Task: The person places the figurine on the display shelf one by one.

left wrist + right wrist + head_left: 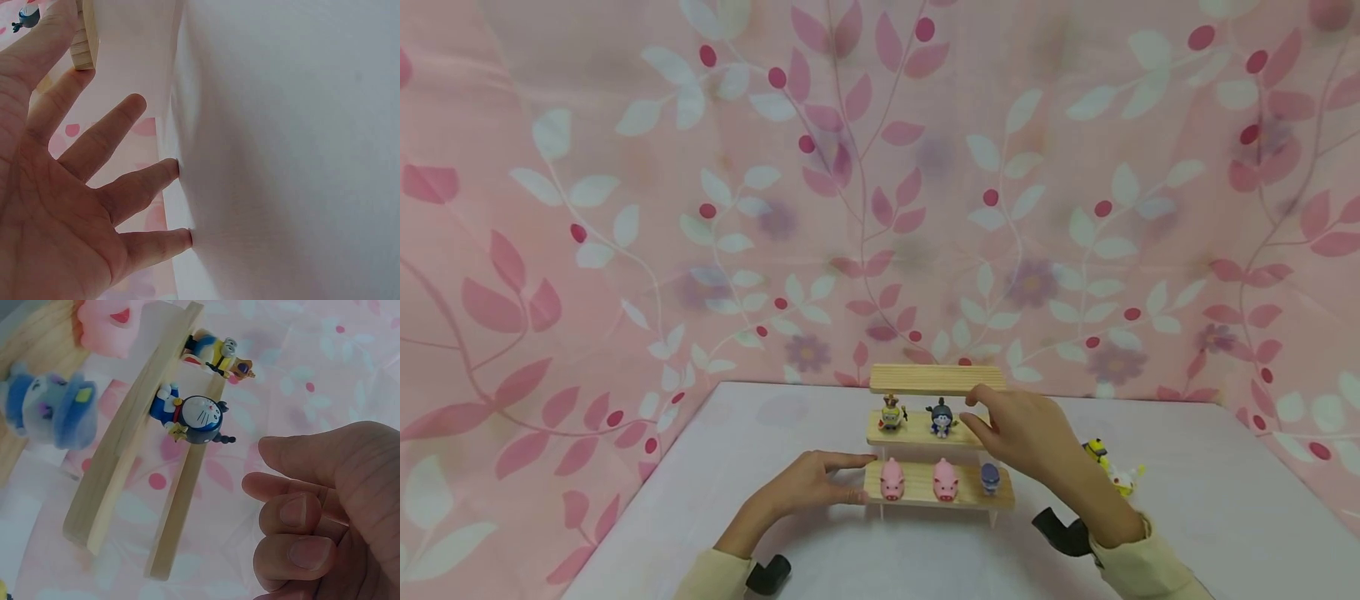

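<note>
Head view — tiered shelf [917,429] spans crosswise, pigs [945,481] facing camera.

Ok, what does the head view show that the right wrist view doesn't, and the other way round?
Only the head view shows the left hand at the bottom shelf's end, and the left pig.
Only the right wrist view shows nails on the folded fingers of the right hand.
Both show the right hand, minion, cat figure, capped figure, stand and at least part of the right pig.
</note>
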{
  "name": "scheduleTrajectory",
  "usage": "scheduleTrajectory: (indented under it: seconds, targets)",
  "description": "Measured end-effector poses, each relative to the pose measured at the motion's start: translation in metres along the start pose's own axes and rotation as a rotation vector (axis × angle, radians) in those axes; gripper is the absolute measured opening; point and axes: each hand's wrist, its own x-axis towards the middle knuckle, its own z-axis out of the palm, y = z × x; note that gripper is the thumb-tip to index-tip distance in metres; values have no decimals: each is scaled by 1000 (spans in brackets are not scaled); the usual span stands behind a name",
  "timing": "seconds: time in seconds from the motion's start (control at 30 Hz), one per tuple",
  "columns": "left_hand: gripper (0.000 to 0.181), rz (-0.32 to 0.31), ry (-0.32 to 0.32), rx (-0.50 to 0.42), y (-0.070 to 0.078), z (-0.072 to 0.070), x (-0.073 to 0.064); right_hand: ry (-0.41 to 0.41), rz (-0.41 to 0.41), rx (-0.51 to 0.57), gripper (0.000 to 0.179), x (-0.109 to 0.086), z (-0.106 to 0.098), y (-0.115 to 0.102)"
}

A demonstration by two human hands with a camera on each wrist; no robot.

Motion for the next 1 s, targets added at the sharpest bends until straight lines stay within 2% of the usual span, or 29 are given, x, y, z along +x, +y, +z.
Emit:
scheduleTrajectory:
  seconds: [0.13,0.37,0.67,1.0]
  targets:
    - [59,-4,-2,0,-2,0,0,6,-5,-8,22,-6,0,2]
    - [58,5,0,-3,-3,1,1,66,-56,-34,20,-19,0,6]
    - [57,-8,-2,-24,0,0,0,24,-18,-46,20,-27,1,11]
    - [56,3,-4,-18,0,0,-1,49,-4,-60,19,-42,5,25]
